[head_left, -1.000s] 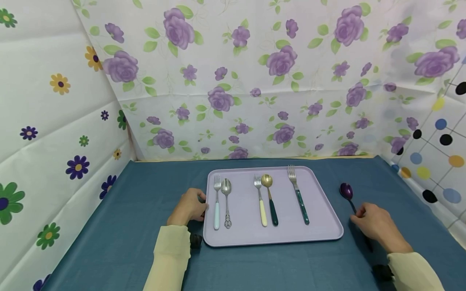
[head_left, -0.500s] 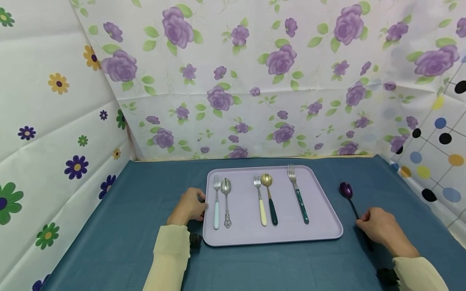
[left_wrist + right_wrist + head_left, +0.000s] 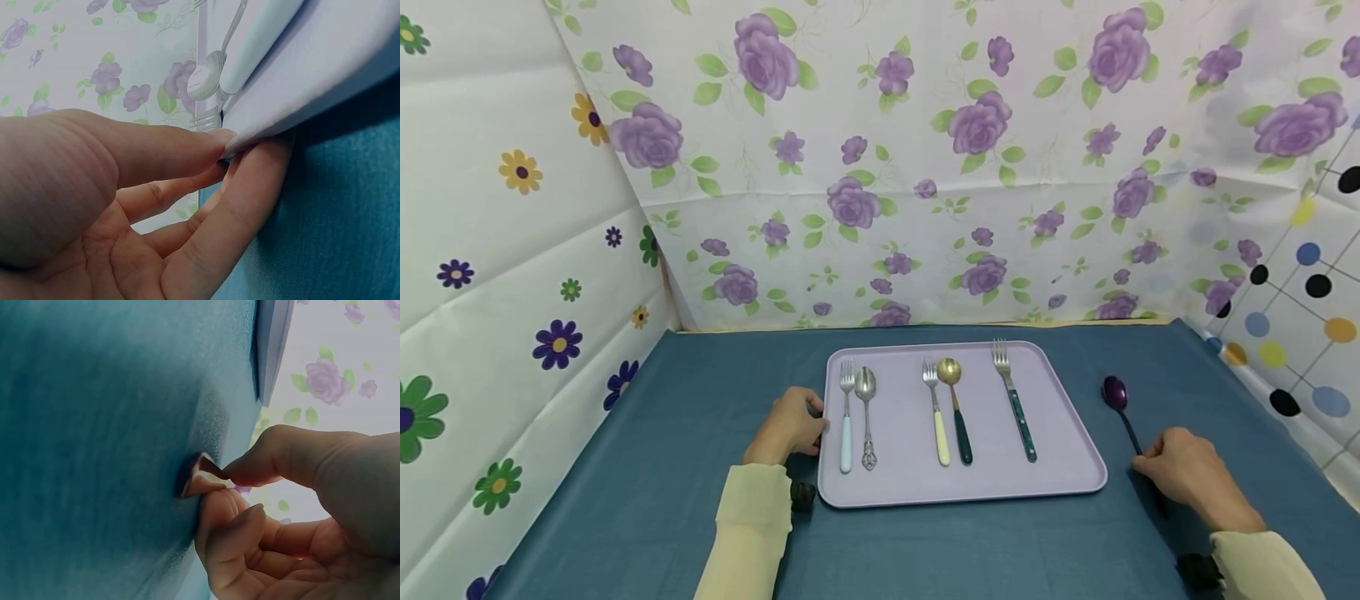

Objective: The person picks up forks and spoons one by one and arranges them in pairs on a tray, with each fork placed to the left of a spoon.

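Note:
My left hand (image 3: 790, 425) pinches the left rim of a lilac tray (image 3: 895, 492), the thumb on top and fingers beneath in the left wrist view. On the tray lie a fork with a pale mint handle (image 3: 847, 442), an ornate silver spoon (image 3: 866, 385), a cream-handled fork (image 3: 942, 437), a gold spoon with a dark green handle (image 3: 950, 372) and a green-handled fork (image 3: 1019, 417). Right of the tray, my right hand (image 3: 1187, 471) pinches the dark handle of a purple spoon (image 3: 1115, 392), which lies on the cloth, bowl pointing away. The hand covers part of that handle.
A blue-green cloth (image 3: 647, 500) covers the table. Floral sheeting (image 3: 925, 233) rises along the back edge, a flower-patterned sheet (image 3: 512, 250) stands at left, and a dotted sheet (image 3: 1300, 333) at right. Cloth surrounds the tray on each side.
My right hand has shifted slightly right and toward me along the spoon's handle. The purple spoon has moved only slightly. My left hand and the tray stay in place.

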Demonstrator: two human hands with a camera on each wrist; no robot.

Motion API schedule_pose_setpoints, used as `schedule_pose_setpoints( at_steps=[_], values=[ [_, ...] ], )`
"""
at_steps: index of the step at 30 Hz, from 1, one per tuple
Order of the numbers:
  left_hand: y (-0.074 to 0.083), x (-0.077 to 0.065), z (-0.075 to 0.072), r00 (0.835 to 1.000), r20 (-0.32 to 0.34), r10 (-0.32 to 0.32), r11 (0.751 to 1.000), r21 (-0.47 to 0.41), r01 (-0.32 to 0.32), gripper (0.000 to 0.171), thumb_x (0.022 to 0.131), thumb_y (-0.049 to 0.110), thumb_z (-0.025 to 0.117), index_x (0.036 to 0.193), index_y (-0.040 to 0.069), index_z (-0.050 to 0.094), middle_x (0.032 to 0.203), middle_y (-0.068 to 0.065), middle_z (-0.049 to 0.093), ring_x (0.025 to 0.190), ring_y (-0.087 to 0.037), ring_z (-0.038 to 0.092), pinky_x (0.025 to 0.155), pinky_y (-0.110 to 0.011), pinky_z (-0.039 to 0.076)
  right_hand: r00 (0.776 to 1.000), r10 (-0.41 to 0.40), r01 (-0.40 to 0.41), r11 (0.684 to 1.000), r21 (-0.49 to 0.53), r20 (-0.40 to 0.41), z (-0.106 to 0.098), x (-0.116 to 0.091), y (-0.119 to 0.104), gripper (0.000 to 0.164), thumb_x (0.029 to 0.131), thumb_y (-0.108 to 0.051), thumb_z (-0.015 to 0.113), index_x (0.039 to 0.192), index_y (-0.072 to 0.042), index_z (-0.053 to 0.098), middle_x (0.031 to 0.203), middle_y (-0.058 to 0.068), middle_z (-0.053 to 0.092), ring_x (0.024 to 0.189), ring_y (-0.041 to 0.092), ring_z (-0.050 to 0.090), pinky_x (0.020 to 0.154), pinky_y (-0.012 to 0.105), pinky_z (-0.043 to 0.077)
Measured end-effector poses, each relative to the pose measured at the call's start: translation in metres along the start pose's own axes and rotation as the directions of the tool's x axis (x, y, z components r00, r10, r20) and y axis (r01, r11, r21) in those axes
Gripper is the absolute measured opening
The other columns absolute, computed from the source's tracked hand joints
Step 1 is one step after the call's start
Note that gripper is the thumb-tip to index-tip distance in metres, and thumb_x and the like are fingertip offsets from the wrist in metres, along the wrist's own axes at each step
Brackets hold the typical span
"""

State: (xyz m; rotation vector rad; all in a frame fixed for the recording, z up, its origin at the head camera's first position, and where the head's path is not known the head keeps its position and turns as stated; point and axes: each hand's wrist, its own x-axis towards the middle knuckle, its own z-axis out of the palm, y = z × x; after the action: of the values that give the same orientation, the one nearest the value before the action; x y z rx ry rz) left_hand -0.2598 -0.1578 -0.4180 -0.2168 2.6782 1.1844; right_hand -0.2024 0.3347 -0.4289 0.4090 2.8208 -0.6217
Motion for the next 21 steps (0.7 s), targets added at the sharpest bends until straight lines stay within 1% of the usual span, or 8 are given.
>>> schedule_pose_setpoints(
  at_steps=[8, 13, 21],
  values=[
    [-0.0001, 0.0, -0.0004, 1.0, 0.01, -0.005, 1.0, -0.005, 0.005, 0.02, 0.089, 0.0, 0.063, 0.108, -0.003, 0.059, 0.084, -0.017, 0.061, 0.064, -0.02, 0.063, 0.056, -0.033, 0.059, 1.0, 0.014, -0.014, 1.0, 0.009, -0.008, 0.0006, 0.0005, -0.0021, 0.022, 0.086, -0.022, 0.067, 0.076, -0.002, 0.062, 0.068, 0.008, 0.055, 0.06, 0.018, 0.053, 0.049, 0.031, 0.044],
    [-0.0002, 0.0, -0.0007, 1.0, 0.013, -0.005, 1.0, -0.005, 0.005, 0.021, 0.089, 0.0, 0.063, 0.109, -0.003, 0.059, 0.083, -0.017, 0.061, 0.063, -0.02, 0.063, 0.056, -0.033, 0.059, 1.0, 0.009, -0.009, 1.0, 0.015, -0.019, 0.0009, 0.001, -0.0017, 0.023, 0.085, -0.022, 0.068, 0.076, -0.002, 0.061, 0.067, 0.008, 0.055, 0.06, 0.018, 0.053, 0.049, 0.031, 0.044],
    [0.0, 0.001, 0.0005, 1.0, 0.008, -0.007, 1.0, -0.003, 0.007, 0.021, 0.088, 0.0, 0.063, 0.109, -0.003, 0.059, 0.083, -0.016, 0.061, 0.063, -0.02, 0.063, 0.056, -0.033, 0.059, 1.0, -0.001, 0.002, 0.999, 0.037, -0.019, 0.0016, -0.0003, -0.0012, 0.022, 0.085, -0.021, 0.068, 0.072, -0.004, 0.063, 0.065, 0.006, 0.059, 0.057, 0.016, 0.056, 0.048, 0.03, 0.046]
  ],
)
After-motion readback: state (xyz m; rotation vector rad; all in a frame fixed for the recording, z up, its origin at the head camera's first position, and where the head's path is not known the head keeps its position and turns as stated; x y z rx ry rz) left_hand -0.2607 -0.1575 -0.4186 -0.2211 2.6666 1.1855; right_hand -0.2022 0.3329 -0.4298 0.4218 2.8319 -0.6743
